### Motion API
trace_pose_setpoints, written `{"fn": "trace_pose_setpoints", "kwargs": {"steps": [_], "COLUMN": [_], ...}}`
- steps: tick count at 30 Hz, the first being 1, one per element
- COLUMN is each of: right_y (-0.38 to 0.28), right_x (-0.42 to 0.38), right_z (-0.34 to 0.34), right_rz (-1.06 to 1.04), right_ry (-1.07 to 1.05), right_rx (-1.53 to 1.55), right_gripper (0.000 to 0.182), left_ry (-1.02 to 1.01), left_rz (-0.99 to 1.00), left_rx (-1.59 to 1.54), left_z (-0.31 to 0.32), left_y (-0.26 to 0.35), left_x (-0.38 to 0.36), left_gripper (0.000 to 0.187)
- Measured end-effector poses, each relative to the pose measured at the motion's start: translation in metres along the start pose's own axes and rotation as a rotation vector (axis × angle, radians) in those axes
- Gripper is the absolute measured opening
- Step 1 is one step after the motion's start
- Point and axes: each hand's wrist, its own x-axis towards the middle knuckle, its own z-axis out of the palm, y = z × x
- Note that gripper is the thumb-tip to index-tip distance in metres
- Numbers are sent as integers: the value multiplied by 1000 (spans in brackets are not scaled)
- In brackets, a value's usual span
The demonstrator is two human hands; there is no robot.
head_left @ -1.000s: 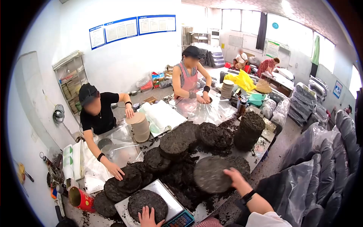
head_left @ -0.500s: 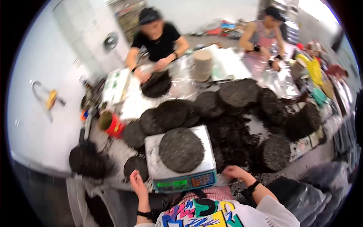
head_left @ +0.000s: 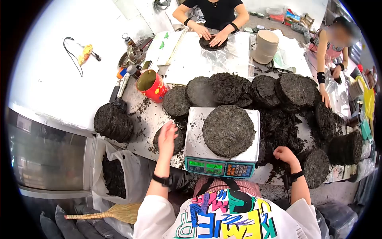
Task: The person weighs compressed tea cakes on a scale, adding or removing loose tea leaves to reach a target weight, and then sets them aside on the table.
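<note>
Shirt (head_left: 223,217): multicolour print, K and E readable. Scale (head_left: 219,159) display lit green, digits too blurred. Pressed dark cake (head_left: 229,130) sits on its pan. Left hand (head_left: 167,139) grip wide, empty, now off that cake; right hand (head_left: 283,154) grip loosely curled, no longer carrying a cake. Across the table (head_left: 139,137), a co-worker (head_left: 217,16) now has both hands on another cake (head_left: 213,44).

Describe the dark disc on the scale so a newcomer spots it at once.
On the cluttered table, find the scale with the green-lit display at its near side. The rough, round disc lies flat on top. It alone sits on the scale; other dark discs lie nearby.
</note>
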Motion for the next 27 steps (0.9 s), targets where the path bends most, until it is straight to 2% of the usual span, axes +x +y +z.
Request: {"fn": "trace_pose_setpoints", "kwargs": {"steps": [2,4,6,8,9,12,13,14,15,16,18,19,20,22,23,24,25,27], "right_y": [-29,-81,-96,-98,-98,-116,-114,-114,-111,-119,-148,-163,-173,-188,-177,-165,-159,-142], "right_x": [-10,-33,-31,-20,-13,-25,-24,-28,-29,-29,-36,-34,-34,-31,-23,-20,-25,-36], "right_z": [13,36,63,82,88,67,66,65,69,68,57,54,53,56,62,68,74,81], "right_rz": [-143,-138,-249,-312,-413,-442,-449,-353,-330,-303,-374,-487,-482,-472,-518,-483,-446,-416], "right_ry": [172,273,275,296,381,327,192,160,313,457,447,415,353,231,220,222,243,292], "right_rx": [364,752,749,804,865,1049,1488,1608,1320,1029,1004,928,900,848,748,703,703,653], "right_gripper": [16,26,36,42,45,40,41,46,50,55,65,63,62,60,53,46,40,33], "left_ry": [-162,-252,-303,-338,-281,-314,-330,-343,-407,-544,-622,-548,-468,-224,-82,127,127,268], "left_rz": [-10,11,301,341,363,228,159,91,-39,-263,-396,-394,-386,-252,-275,-220,-175,-112], "left_rx": [57,178,601,511,513,425,420,415,168,-97,-166,-322,-474,-551,-619,-682,-770,-829], "left_z": [34,78,116,145,155,166,172,180,187,190,183,173,159,124,104,83,61,23], "left_y": [0,-23,-36,-48,-44,-46,-45,-44,-41,-29,-35,-26,-13,-8,-3,-47,-34,-96], "left_x": [19,26,13,-5,-14,-15,-18,-21,-21,-16,13,27,48,96,119,158,170,211], "left_gripper": [44,55,67,73,71,78,79,80,80,78,71,69,68,60,59,56,54,53]}}
